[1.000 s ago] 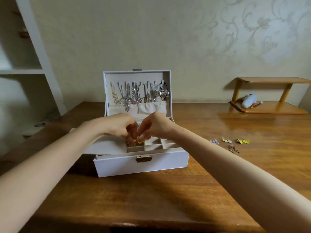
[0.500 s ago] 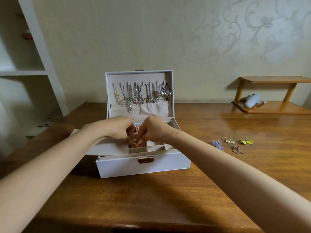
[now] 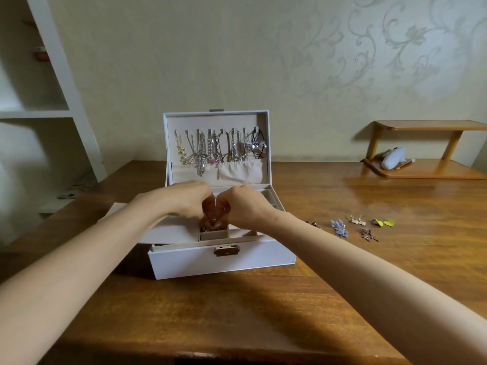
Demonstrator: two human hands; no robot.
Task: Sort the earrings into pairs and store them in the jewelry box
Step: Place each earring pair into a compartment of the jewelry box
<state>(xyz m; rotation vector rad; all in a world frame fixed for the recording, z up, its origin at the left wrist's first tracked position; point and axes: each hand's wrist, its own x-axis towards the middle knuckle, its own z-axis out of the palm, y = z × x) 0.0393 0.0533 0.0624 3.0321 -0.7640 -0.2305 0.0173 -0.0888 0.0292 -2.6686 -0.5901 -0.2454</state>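
A white jewelry box [image 3: 221, 262] stands open on the wooden table, its raised lid hung with necklaces. My left hand [image 3: 184, 198] and my right hand [image 3: 242, 206] meet over a small front compartment of the tray. Their curled fingertips pinch gold earrings [image 3: 212, 227] that sit down in that compartment. Loose earrings lie on the table to the right of the box: a blue pair [image 3: 340, 227], a gold pair [image 3: 356, 220], a yellow-green pair [image 3: 383, 222] and a dark silver pair [image 3: 368, 235].
A white shelf unit [image 3: 52, 75] stands at the left. A small wooden shelf [image 3: 427, 169] with a white object [image 3: 392, 158] sits at the back right of the table [image 3: 237, 312]. The tray's beige flap [image 3: 168, 230] sticks out left of the box.
Both hands have lowered the gold earrings from just above the tray down into the front compartment. The view has shifted slightly.
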